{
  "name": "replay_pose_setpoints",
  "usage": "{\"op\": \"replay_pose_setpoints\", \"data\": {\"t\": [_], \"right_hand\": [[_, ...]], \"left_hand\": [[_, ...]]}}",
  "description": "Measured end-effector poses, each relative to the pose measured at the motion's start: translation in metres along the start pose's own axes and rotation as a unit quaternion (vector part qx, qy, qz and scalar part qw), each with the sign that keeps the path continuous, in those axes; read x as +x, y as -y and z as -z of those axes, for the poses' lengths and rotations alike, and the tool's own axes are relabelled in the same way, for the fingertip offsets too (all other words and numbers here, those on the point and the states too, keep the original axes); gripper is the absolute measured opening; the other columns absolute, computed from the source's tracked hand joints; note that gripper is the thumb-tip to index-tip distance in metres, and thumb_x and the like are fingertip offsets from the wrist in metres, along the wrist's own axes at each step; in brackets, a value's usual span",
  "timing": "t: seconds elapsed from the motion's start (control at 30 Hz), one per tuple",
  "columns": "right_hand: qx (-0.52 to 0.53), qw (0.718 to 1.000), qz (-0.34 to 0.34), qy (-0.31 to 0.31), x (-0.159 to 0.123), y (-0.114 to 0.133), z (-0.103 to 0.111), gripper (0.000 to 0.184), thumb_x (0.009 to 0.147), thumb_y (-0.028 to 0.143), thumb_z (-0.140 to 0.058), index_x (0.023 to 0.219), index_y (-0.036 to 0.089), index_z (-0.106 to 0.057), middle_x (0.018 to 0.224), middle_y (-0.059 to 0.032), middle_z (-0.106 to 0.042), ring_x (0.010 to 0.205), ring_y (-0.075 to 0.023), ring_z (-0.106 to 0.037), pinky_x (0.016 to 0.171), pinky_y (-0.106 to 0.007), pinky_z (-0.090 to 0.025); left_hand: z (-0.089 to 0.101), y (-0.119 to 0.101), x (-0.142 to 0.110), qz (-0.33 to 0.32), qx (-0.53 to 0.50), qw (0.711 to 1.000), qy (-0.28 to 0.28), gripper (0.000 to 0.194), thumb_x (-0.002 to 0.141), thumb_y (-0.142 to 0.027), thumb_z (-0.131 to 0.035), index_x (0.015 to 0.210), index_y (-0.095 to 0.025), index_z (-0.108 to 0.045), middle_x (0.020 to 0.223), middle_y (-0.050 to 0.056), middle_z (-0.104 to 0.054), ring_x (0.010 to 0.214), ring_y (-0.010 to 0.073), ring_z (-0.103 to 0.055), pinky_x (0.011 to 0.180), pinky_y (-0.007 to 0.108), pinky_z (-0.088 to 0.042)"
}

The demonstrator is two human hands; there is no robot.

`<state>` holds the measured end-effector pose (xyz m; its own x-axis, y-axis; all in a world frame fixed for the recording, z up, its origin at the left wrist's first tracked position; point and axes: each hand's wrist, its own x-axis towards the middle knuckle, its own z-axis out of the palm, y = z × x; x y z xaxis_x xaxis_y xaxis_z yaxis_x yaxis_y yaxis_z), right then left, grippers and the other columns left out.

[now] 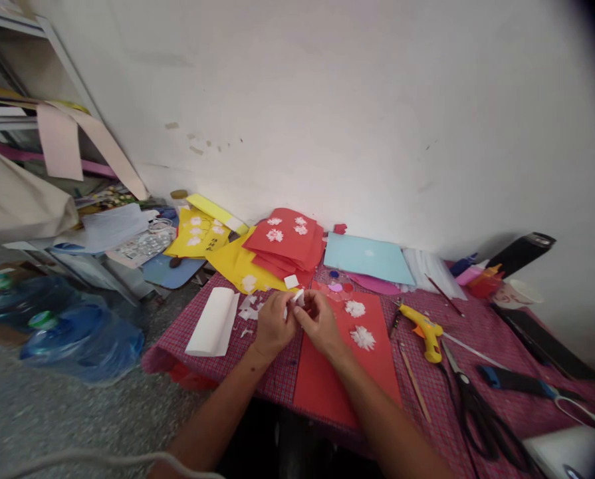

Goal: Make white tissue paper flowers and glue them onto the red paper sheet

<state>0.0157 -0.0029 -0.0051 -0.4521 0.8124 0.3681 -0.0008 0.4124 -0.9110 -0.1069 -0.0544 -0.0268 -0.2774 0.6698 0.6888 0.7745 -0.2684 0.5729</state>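
Close together over the table, my left hand [276, 324] and my right hand [320, 319] both pinch a small piece of white paper [300, 299]. Its exact shape is partly hidden by my fingers. Beneath my right hand and forearm lies a red paper sheet [322, 386] bearing two fluffy white paper flowers [363, 337]. Torn white paper scraps [248, 309] are scattered just left of my left hand. Farther left rests a folded white paper stack [213, 322]. A small white square [291, 281] sits just beyond my fingers.
Red sheets with white flowers [282, 236] and yellow sheets [227, 259] lie at the back, beside a light blue folder [369, 258]. On the right are a yellow glue gun [427, 329], black scissors [476, 406], a wooden stick [415, 382] and a black bottle [524, 253]. Water jugs [78, 339] stand on the floor.
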Motion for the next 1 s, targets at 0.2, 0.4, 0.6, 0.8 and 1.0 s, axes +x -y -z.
{"op": "replay_pose_setpoints", "data": {"t": [0.2,0.4,0.6,0.8,1.0], "right_hand": [[-0.032,0.997,-0.040,-0.049,0.003,-0.006,0.001,0.018,0.089,0.035,-0.053,0.086,0.019,-0.062,0.077,-0.0010,-0.063,0.070,-0.0170,-0.057,0.064,-0.027,-0.045],[-0.097,0.993,-0.059,-0.024,0.008,-0.012,0.007,0.021,0.086,0.033,-0.052,0.071,0.020,-0.057,0.063,0.0024,-0.056,0.058,-0.0150,-0.050,0.054,-0.025,-0.037],[-0.227,0.961,-0.065,0.143,0.005,-0.013,0.002,0.016,0.084,0.024,-0.053,0.072,0.019,-0.062,0.065,0.0011,-0.062,0.058,-0.0144,-0.053,0.054,-0.024,-0.031],[-0.238,0.960,-0.069,0.128,0.009,-0.016,-0.008,0.009,0.079,0.017,-0.060,0.079,0.021,-0.067,0.073,-0.0021,-0.069,0.064,-0.0168,-0.059,0.059,-0.026,-0.036],[-0.183,0.982,-0.047,0.030,0.008,-0.010,0.003,0.020,0.081,0.019,-0.055,0.099,0.021,-0.066,0.087,-0.0035,-0.071,0.072,-0.0190,-0.062,0.066,-0.029,-0.044]], "left_hand": [[0.000,-0.005,0.002,0.021,-0.005,0.999,-0.023,0.017,0.087,-0.015,-0.053,0.102,-0.019,-0.059,0.093,0.008,-0.065,0.089,0.0200,-0.060,0.081,0.033,-0.048],[0.002,-0.003,0.011,0.232,-0.160,0.954,-0.103,0.013,0.082,-0.022,-0.059,0.094,-0.019,-0.060,0.083,0.002,-0.063,0.072,0.0141,-0.059,0.068,0.026,-0.047],[0.000,0.012,0.016,0.359,-0.362,0.843,-0.173,0.023,0.075,-0.025,-0.063,0.095,-0.019,-0.056,0.074,-0.005,-0.054,0.055,0.0086,-0.054,0.052,0.022,-0.045],[-0.001,0.013,0.016,0.374,-0.381,0.828,-0.171,0.028,0.072,-0.027,-0.067,0.096,-0.018,-0.056,0.076,-0.005,-0.055,0.055,0.0075,-0.056,0.052,0.021,-0.046],[-0.001,0.009,0.015,0.375,-0.384,0.834,-0.129,0.023,0.073,-0.025,-0.066,0.092,-0.017,-0.056,0.072,-0.005,-0.054,0.054,0.0072,-0.053,0.052,0.020,-0.043]]}}
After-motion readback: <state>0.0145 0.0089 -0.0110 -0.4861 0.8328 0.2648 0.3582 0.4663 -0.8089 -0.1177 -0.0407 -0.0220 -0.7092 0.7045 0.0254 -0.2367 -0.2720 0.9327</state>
